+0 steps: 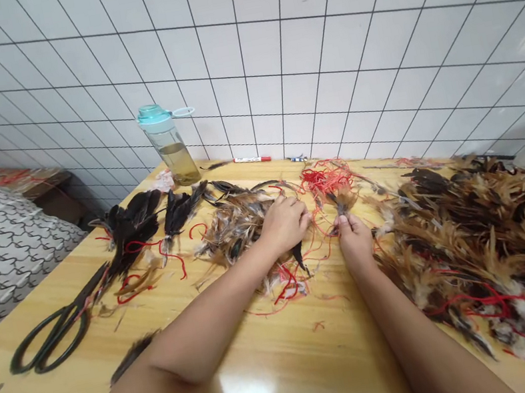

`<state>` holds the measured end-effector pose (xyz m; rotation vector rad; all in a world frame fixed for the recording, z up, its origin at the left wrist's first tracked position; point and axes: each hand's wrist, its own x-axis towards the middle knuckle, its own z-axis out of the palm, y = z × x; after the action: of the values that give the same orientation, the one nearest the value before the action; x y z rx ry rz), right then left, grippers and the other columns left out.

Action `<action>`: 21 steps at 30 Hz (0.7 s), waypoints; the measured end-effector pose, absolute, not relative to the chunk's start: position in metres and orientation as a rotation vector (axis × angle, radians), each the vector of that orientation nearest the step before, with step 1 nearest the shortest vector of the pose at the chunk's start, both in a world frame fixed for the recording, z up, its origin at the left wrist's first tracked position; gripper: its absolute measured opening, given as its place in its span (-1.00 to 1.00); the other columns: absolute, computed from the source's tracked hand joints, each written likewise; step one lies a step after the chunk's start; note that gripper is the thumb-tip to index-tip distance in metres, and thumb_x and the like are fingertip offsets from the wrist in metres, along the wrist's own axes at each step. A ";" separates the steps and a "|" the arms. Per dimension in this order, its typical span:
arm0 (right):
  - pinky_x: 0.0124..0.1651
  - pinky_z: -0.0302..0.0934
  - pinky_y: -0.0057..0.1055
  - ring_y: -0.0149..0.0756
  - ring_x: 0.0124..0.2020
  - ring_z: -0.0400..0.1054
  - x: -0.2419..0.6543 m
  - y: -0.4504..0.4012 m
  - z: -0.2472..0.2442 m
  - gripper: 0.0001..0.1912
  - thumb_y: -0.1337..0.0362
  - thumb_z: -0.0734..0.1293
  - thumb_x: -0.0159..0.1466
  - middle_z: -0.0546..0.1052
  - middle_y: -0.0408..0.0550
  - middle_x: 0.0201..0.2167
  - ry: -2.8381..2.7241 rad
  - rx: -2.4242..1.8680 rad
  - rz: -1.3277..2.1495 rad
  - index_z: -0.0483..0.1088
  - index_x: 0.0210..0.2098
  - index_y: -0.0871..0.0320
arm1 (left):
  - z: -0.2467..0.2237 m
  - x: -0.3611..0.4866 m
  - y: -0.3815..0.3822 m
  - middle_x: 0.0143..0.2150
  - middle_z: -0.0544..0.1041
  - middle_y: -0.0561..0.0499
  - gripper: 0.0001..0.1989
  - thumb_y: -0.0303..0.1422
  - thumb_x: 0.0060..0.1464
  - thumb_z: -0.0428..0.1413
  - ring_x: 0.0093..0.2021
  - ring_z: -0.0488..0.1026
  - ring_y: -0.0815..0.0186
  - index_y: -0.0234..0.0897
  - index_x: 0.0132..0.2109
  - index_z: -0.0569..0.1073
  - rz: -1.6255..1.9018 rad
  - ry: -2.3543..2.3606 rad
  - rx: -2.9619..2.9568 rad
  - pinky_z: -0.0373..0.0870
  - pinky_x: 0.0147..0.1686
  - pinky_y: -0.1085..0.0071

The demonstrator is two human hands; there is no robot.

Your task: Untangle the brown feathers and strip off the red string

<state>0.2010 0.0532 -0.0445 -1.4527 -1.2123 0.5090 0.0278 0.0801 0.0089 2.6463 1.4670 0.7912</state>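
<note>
My left hand (285,223) rests over the right side of a loose pile of brown and grey feathers (232,225). Its fingers curl downward, and their tips are hidden, so what they pinch does not show. A dark feather (299,256) sticks out below that hand. Between the thumb and fingers of my right hand (355,238) is a small bunch of brown feathers (343,199), fanned upward. Just behind it lies a tangle of red string (325,178), with loose strands running down between both hands.
A large heap of brown feathers (491,224) covers the table's right side. Black scissors (57,327) lie at the left, touching dark feathers (132,223). A water bottle (173,148) and a red-and-white marker (252,159) are near the tiled wall (261,47).
</note>
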 end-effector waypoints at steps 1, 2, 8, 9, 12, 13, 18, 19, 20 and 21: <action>-0.33 0.09 -0.38 -0.33 -0.48 0.19 0.200 0.053 -0.044 -0.70 0.10 0.15 0.20 0.38 -0.13 -0.55 -1.203 -1.439 0.514 0.32 -0.49 0.16 | 0.009 0.032 0.078 -0.31 0.48 -0.08 -0.74 -0.24 0.16 0.00 -0.22 0.37 0.21 -0.29 -0.33 0.49 0.678 1.497 2.608 0.29 -0.07 0.27; -0.34 0.09 -0.38 -0.33 -0.48 0.19 0.199 0.053 -0.043 -0.70 0.10 0.15 0.20 0.39 -0.13 -0.55 -1.199 -1.428 0.516 0.32 -0.49 0.16 | 0.008 0.037 0.077 -0.32 0.49 -0.09 -0.72 -0.20 0.15 0.02 -0.24 0.39 0.21 -0.29 -0.35 0.49 0.589 1.534 2.555 0.31 -0.10 0.28; -0.34 0.09 -0.38 -0.32 -0.51 0.18 0.196 0.053 -0.041 -0.71 0.11 0.16 0.20 0.39 -0.14 -0.58 -1.163 -1.426 0.529 0.35 -0.49 0.15 | 0.001 0.062 0.078 -0.18 0.51 -0.18 -0.64 -0.06 -0.02 0.13 -0.11 0.44 0.11 -0.29 -0.32 0.53 0.395 1.741 2.275 0.35 -0.13 0.30; -0.34 0.09 -0.38 -0.32 -0.51 0.18 0.196 0.054 -0.041 -0.71 0.12 0.15 0.20 0.39 -0.13 -0.58 -1.154 -1.422 0.531 0.36 -0.49 0.15 | 0.001 0.065 0.079 -0.18 0.52 -0.19 -0.65 -0.07 -0.05 0.15 -0.11 0.44 0.10 -0.29 -0.32 0.53 0.380 1.740 2.266 0.35 -0.13 0.31; -0.33 0.09 -0.36 -0.30 -0.49 0.20 0.197 0.054 -0.041 -0.71 0.12 0.15 0.19 0.40 -0.12 -0.58 -1.133 -1.427 0.533 0.37 -0.49 0.15 | 0.003 0.070 0.080 -0.25 0.55 -0.11 -0.76 -0.18 -0.06 0.17 -0.17 0.47 0.18 -0.27 -0.33 0.53 0.336 1.697 2.283 0.36 -0.17 0.38; -0.32 0.09 -0.36 -0.29 -0.48 0.21 0.197 0.054 -0.041 -0.71 0.12 0.15 0.19 0.41 -0.12 -0.57 -1.130 -1.425 0.534 0.37 -0.48 0.15 | 0.004 0.069 0.081 -0.26 0.56 -0.08 -0.80 -0.23 -0.04 0.15 -0.20 0.47 0.22 -0.27 -0.31 0.53 0.328 1.687 2.284 0.36 -0.19 0.41; -0.28 0.11 -0.34 -0.26 -0.44 0.25 0.197 0.056 -0.041 -0.72 0.13 0.15 0.18 0.45 -0.07 -0.54 -1.108 -1.401 0.537 0.36 -0.50 0.14 | 0.007 0.062 0.090 -0.19 0.58 -0.06 -0.75 -0.34 0.11 -0.01 -0.21 0.47 0.31 -0.29 -0.16 0.50 0.344 1.786 2.218 0.34 -0.21 0.47; -0.28 0.11 -0.34 -0.26 -0.44 0.26 0.197 0.057 -0.042 -0.72 0.13 0.15 0.19 0.46 -0.07 -0.53 -1.107 -1.400 0.535 0.36 -0.50 0.14 | 0.007 0.061 0.092 -0.19 0.58 -0.07 -0.73 -0.31 0.13 -0.04 -0.22 0.47 0.30 -0.31 -0.16 0.51 0.343 1.813 2.201 0.34 -0.22 0.46; -0.28 0.11 -0.33 -0.26 -0.44 0.26 0.197 0.058 -0.042 -0.72 0.13 0.15 0.19 0.46 -0.06 -0.52 -1.110 -1.399 0.532 0.36 -0.50 0.14 | 0.006 0.061 0.094 -0.22 0.58 -0.08 -0.71 -0.28 0.14 -0.04 -0.24 0.47 0.30 -0.31 -0.17 0.52 0.338 1.829 2.187 0.34 -0.24 0.46; -0.28 0.11 -0.33 -0.26 -0.44 0.26 0.197 0.059 -0.043 -0.72 0.13 0.14 0.19 0.47 -0.06 -0.51 -1.116 -1.397 0.527 0.36 -0.50 0.14 | 0.005 0.061 0.095 -0.26 0.59 -0.08 -0.70 -0.24 0.14 -0.03 -0.26 0.47 0.29 -0.32 -0.21 0.53 0.326 1.830 2.180 0.33 -0.27 0.46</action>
<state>0.1973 0.0585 -0.0431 -1.3972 -1.1155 0.5271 0.0614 0.0948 0.0048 2.1803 1.8303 0.3256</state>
